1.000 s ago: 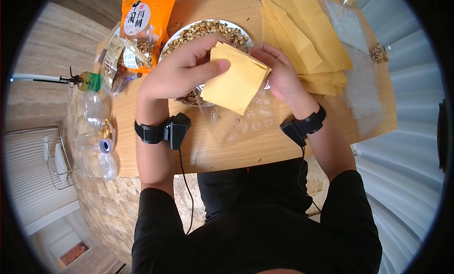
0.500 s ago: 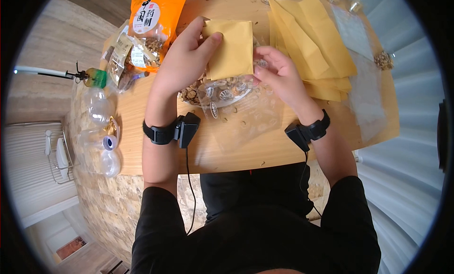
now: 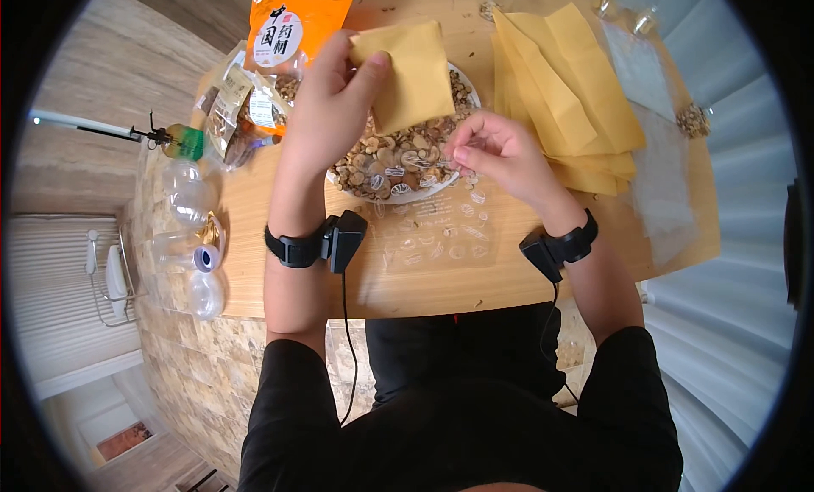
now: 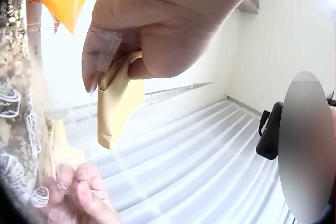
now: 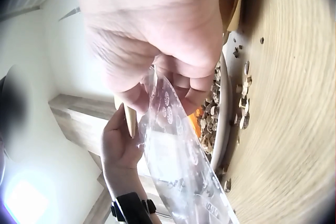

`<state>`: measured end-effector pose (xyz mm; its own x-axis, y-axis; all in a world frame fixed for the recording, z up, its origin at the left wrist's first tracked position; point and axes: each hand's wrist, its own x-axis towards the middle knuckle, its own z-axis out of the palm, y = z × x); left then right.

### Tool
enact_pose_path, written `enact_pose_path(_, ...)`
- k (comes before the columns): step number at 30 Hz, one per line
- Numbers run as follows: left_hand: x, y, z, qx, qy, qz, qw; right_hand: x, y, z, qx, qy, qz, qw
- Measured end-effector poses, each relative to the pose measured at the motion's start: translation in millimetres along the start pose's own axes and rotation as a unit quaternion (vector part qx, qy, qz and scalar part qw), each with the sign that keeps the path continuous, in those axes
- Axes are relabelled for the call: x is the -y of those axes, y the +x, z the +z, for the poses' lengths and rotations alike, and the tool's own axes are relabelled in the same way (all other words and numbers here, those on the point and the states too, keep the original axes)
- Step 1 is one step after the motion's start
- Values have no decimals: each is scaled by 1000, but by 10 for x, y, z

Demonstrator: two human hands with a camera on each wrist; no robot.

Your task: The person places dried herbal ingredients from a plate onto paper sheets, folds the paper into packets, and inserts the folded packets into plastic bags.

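My left hand point(image 3: 326, 110) holds a folded yellow paper packet point(image 3: 413, 76) up over the plate, thumb on its front face. Lower and to the right, my right hand point(image 3: 504, 157) pinches the edge of a clear plastic bag point(image 5: 173, 155) printed with small white drawings. The bag hangs down over the near side of the plate and the table. In the left wrist view, a clear strip of the bag point(image 4: 105, 45) overlaps the left fingers. Dried brown slices point(image 3: 411, 153) fill the white plate point(image 5: 224, 103) below both hands.
Yellow paper sheets point(image 3: 560, 85) lie at the right, beside flat clear bags point(image 3: 666, 170). An orange pouch point(image 3: 314, 13) and other packets stand at the back left. Clear bottles point(image 3: 191, 204) line the left edge. Loose bits point(image 5: 244, 100) are scattered near the plate.
The right hand has left the paper packet, moved down, and now pinches the clear bag. The left hand has raised the packet up and away, uncovering more of the plate.
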<state>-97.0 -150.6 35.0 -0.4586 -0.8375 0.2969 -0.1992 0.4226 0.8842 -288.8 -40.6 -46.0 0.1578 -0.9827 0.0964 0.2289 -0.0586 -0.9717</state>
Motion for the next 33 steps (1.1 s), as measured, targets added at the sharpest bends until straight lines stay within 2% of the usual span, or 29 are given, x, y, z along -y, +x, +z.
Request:
enact_pose_path(1,-17,-2,-2,17,56,16,998,8,1,1,-4,3,4,1000)
enact_pose_path(2,-88,-40,-4,56,66,-11,996,6,4,-3,-4,3,3,1000)
enact_pose_path(5,-118,-61,24,98,46,-47,993,-24,13,-26,-25,27,15,999)
enact_pose_path(7,-128,-58,9,101,68,-33,992,-62,35,-61,-45,43,-2,998)
enact_pose_path(10,-114,-41,-35,113,58,-52,991,-98,49,-96,-70,22,-34,997)
enact_pose_path(12,-86,-31,-56,104,69,0,992,-91,51,-87,-70,22,-30,997)
enact_pose_path(16,-96,-42,-85,140,107,5,984,-78,58,-62,-85,31,-26,996)
enact_pose_path(18,-85,-44,-75,161,137,68,975,-77,56,-68,-87,35,-21,995)
enact_pose_path(19,-79,-41,-68,161,137,68,975,-76,56,-74,-87,38,-15,995)
enact_pose_path(22,-64,-25,-62,177,174,113,962,-104,69,-83,-93,58,-36,993)
enact_pose_path(24,-49,-20,-87,200,251,144,936,-67,72,-69,-95,66,-51,992)
enact_pose_path(28,-10,-66,-68,198,304,178,915,-41,67,-62,-98,69,-77,990)
enact_pose_path(30,-75,-58,-53,137,225,83,961,-26,53,-59,-93,60,-86,990)
enact_pose_path(31,-56,-73,-63,133,226,85,961,0,49,-58,-86,51,-96,990)
enact_pose_path(33,8,-78,-101,86,135,77,984,31,35,-68,-72,45,-110,990)
